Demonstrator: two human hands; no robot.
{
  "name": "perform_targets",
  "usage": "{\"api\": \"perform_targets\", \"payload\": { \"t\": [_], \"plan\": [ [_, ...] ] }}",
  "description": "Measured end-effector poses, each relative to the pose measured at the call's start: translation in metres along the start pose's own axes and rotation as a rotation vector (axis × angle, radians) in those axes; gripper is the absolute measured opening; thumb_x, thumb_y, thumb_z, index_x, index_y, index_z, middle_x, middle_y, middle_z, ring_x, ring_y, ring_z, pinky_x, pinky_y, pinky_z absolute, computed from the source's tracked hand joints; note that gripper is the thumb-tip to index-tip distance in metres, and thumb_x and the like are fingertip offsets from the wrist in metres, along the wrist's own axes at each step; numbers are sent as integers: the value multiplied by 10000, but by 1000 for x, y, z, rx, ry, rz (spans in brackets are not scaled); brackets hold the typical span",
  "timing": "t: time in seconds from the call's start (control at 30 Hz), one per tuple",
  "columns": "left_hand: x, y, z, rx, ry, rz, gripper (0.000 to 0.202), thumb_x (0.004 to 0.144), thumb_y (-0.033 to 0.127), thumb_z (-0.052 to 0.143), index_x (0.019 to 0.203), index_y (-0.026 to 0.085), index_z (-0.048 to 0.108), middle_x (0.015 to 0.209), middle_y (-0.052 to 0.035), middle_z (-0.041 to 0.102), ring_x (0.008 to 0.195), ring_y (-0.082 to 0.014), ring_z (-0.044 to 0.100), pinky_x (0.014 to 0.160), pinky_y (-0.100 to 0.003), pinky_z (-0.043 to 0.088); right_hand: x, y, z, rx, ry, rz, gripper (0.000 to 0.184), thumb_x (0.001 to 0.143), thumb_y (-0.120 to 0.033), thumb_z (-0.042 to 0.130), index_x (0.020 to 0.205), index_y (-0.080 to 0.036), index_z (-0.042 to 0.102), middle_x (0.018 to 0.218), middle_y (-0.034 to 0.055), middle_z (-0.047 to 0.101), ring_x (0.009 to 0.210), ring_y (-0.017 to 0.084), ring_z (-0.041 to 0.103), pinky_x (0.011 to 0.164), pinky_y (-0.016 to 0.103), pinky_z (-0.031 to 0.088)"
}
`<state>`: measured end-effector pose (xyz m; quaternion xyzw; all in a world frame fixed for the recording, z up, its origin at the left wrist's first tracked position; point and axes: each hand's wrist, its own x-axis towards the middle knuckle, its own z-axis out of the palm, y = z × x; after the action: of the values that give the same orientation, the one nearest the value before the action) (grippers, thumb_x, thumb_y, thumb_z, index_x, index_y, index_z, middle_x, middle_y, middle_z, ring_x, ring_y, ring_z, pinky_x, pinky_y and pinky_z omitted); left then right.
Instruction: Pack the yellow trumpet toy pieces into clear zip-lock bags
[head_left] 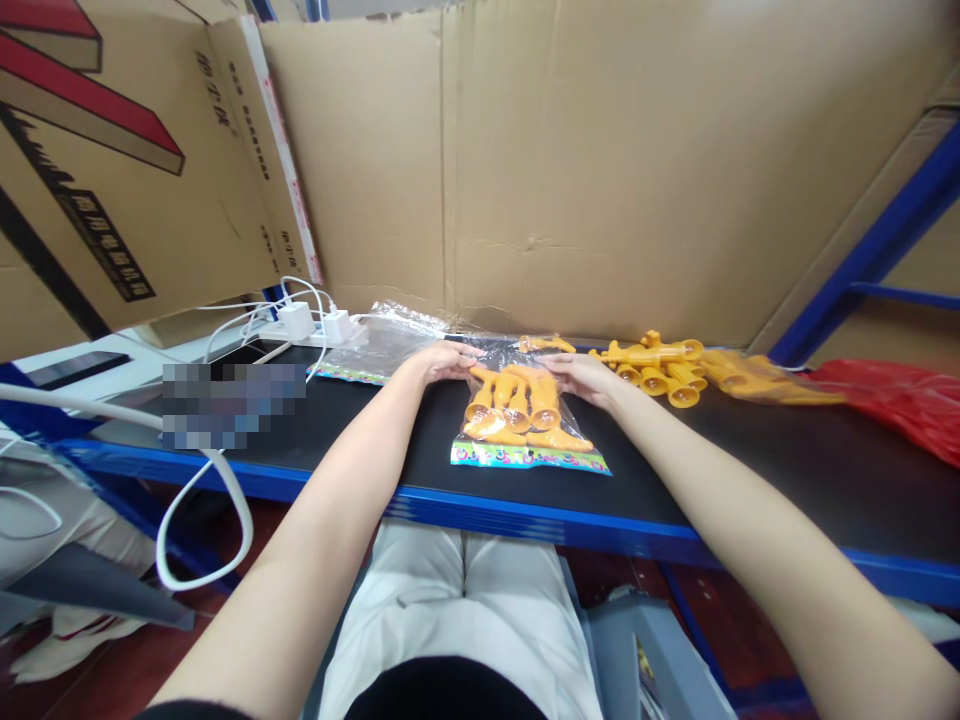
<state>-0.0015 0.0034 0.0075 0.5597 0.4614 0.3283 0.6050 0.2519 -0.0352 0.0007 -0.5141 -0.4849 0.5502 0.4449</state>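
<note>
A clear plastic bag [531, 456] with a colourful printed strip lies on the black tabletop in front of me. Inside it are several yellow plastic toy pieces with flared ends [517, 402], shaped like small trumpets. At the bag's far left corner my left hand [448, 362] grips the film, fingers closed. My right hand [583, 376] holds the far right side in the same way. Film and toys partly hide the fingertips. Just beyond the bag rests another yellow piece [547, 343].
Loose yellow toys [656, 365] are piled right of my right hand, beside a bagged lot [739, 375] and red plastic [896, 400]. Flat clear bags [386, 340] lie at left, near white chargers [296, 322] and cables. Cardboard [600, 170] walls the back; a blue edge [517, 515] runs in front.
</note>
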Motion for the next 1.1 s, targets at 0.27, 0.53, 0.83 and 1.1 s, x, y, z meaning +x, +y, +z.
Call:
{"api": "perform_targets", "payload": {
  "t": [0.27,0.53,0.83,1.1],
  "plan": [
    [8,-8,-13,35,28,75,166,722,13,614,801,135,694,826,-68,706,770,-135,670,846,-305,506,7,5,-7,4,-82,-66,189,749,-17,501,767,-145,638,715,43,644,606,102,585,579,235,502],
    [13,-9,1,342,208,302,264,630,-82,484,571,100,666,638,-43,679,656,-112,641,748,-267,521,12,7,-4,-233,17,-192,214,673,9,424,577,-165,506,532,-16,521,515,87,501,547,216,430],
    [16,-12,0,976,311,482,301,614,3,428,611,156,687,670,-19,678,706,-131,621,732,-225,465,8,1,-4,-832,16,-448,190,610,-35,353,520,-184,431,525,-27,483,561,116,451,609,243,357],
    [2,-5,12,1296,374,470,186,658,110,496,631,179,666,751,-55,668,744,-182,604,627,-243,418,-1,-7,3,-1099,23,-487,160,652,-66,346,555,-185,394,596,-1,502,638,135,460,649,252,332]
  ]
}}
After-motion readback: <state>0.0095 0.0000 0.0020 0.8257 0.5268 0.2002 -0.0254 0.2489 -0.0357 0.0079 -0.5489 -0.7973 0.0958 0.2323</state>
